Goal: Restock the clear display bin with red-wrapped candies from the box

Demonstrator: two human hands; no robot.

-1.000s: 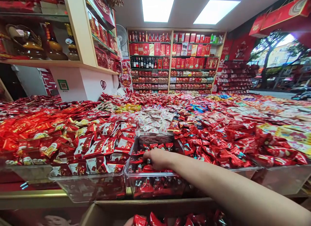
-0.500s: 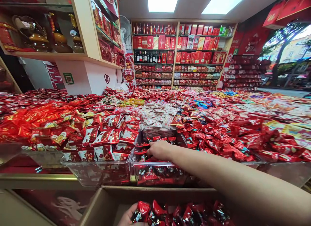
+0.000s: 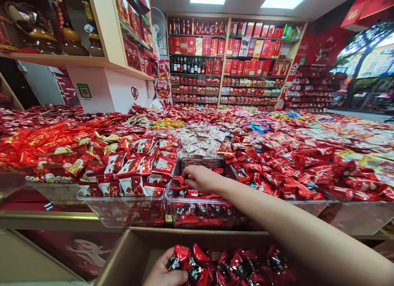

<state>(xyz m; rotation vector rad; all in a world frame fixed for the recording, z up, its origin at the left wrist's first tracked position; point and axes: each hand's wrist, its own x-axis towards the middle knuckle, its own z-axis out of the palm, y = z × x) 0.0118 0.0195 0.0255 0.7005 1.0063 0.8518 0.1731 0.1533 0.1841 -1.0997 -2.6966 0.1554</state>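
Note:
My right hand [image 3: 201, 178] reaches into a clear plastic bin [image 3: 172, 204] part full of red-wrapped candies [image 3: 197, 210], palm down on the pile; whether it holds any is hidden. My left hand [image 3: 164, 273] is low at the frame's bottom, fingers closed on a bunch of red and black candy packets [image 3: 191, 263] inside a cardboard box [image 3: 123, 257] that holds several more of them.
Clear bins of red sweets run along the counter: one [image 3: 123, 204] to the left, another [image 3: 310, 206] to the right. White-wrapped candies [image 3: 200, 140] lie behind. Shelves of red boxes and bottles [image 3: 227, 60] fill the back wall. A gold counter edge [image 3: 46, 219] fronts the bins.
The view has tilted down, showing more of the cardboard box. My left hand has come into view gripping candy packets. My right hand has shifted slightly farther back in the bin.

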